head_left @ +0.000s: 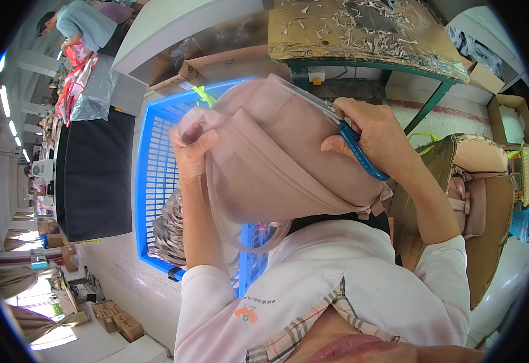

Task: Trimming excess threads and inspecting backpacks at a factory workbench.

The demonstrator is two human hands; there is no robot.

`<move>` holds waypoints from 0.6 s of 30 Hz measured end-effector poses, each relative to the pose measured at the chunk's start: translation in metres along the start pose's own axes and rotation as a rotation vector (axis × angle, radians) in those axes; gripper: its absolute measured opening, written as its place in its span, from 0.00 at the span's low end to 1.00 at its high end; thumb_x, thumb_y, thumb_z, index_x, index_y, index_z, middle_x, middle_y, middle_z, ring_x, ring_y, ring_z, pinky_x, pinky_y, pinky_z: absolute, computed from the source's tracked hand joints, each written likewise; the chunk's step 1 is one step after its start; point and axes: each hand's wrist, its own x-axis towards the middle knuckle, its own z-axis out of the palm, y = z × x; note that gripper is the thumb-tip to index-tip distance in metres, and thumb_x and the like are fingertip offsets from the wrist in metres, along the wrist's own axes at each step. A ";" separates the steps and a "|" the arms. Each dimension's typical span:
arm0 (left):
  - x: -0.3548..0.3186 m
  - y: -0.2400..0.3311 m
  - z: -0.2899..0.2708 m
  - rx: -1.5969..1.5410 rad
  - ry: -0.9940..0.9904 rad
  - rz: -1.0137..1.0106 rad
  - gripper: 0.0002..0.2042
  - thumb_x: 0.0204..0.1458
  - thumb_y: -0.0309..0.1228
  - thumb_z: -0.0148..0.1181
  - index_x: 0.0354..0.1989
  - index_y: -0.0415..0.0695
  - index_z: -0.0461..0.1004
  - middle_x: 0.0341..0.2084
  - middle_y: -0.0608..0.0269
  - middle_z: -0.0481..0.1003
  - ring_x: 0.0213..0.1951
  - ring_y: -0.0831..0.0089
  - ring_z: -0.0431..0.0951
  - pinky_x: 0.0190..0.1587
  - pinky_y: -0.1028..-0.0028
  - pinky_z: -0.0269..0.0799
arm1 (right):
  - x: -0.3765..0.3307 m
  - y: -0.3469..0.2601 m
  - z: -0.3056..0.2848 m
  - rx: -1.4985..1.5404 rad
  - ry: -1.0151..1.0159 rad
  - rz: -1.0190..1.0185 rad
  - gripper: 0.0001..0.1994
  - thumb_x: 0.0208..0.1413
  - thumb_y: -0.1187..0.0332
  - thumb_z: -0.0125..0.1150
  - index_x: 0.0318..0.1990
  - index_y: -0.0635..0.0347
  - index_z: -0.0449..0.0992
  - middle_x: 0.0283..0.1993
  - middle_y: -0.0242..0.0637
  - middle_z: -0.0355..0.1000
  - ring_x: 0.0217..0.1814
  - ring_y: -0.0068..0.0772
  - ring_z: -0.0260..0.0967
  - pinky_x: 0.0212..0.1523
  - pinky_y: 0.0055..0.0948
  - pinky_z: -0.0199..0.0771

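Scissors (355,145) with blue handles sit closed in your right hand (376,136), blades lying along the pink bag (276,163). Your left hand (193,145) pinches the bag's edge, holding it up taut above the blue crate (155,181).

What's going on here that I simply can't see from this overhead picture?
- The scissors' blade tips, head view: their ends blend into the pink bag, so what they cut is unclear.
- Right hand's palm: turned away, wrapped round the blue handles.
- Left hand's fingertips: tucked into the bag's fabric.
- Blue crate's contents: mostly covered by the bag and forearm.
- The far worktable: cut off by the top edge.
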 end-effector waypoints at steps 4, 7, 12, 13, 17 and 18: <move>0.000 0.006 0.008 0.044 -0.072 0.021 0.18 0.27 0.23 0.68 0.33 0.39 0.74 0.29 0.69 0.73 0.33 0.78 0.69 0.39 0.80 0.61 | 0.002 0.001 -0.004 0.014 -0.006 -0.031 0.26 0.37 0.47 0.61 0.33 0.62 0.65 0.21 0.42 0.66 0.24 0.46 0.65 0.26 0.35 0.64; 0.002 0.010 0.017 0.068 -0.134 0.000 0.17 0.28 0.23 0.68 0.32 0.38 0.74 0.28 0.68 0.73 0.32 0.78 0.69 0.37 0.81 0.61 | 0.006 0.002 -0.008 -0.006 0.083 -0.133 0.30 0.32 0.48 0.64 0.38 0.63 0.65 0.24 0.41 0.61 0.22 0.38 0.57 0.23 0.30 0.59; 0.004 0.010 0.023 0.041 -0.125 -0.013 0.17 0.28 0.24 0.67 0.32 0.37 0.74 0.27 0.66 0.73 0.31 0.78 0.69 0.36 0.81 0.61 | 0.004 0.007 -0.015 0.039 -0.084 0.011 0.27 0.36 0.47 0.62 0.34 0.63 0.65 0.24 0.42 0.66 0.25 0.46 0.63 0.27 0.34 0.63; 0.005 0.010 0.025 0.053 -0.136 -0.017 0.17 0.28 0.24 0.67 0.32 0.37 0.74 0.27 0.66 0.73 0.31 0.78 0.69 0.36 0.80 0.62 | 0.003 0.009 -0.016 0.035 -0.085 0.012 0.27 0.36 0.47 0.62 0.34 0.63 0.65 0.24 0.42 0.66 0.25 0.46 0.63 0.27 0.34 0.63; 0.011 0.018 0.033 0.070 -0.193 -0.041 0.16 0.29 0.24 0.67 0.31 0.37 0.74 0.27 0.66 0.73 0.31 0.77 0.70 0.36 0.80 0.63 | 0.005 0.012 -0.027 -0.012 -0.068 -0.060 0.27 0.35 0.47 0.62 0.33 0.63 0.65 0.22 0.42 0.65 0.24 0.46 0.63 0.27 0.35 0.64; 0.013 0.018 0.038 0.062 -0.200 -0.041 0.16 0.29 0.24 0.67 0.31 0.37 0.74 0.27 0.66 0.73 0.31 0.77 0.70 0.36 0.80 0.63 | 0.006 0.012 -0.030 -0.032 -0.055 -0.092 0.27 0.35 0.48 0.63 0.33 0.63 0.65 0.21 0.42 0.65 0.23 0.47 0.63 0.26 0.35 0.64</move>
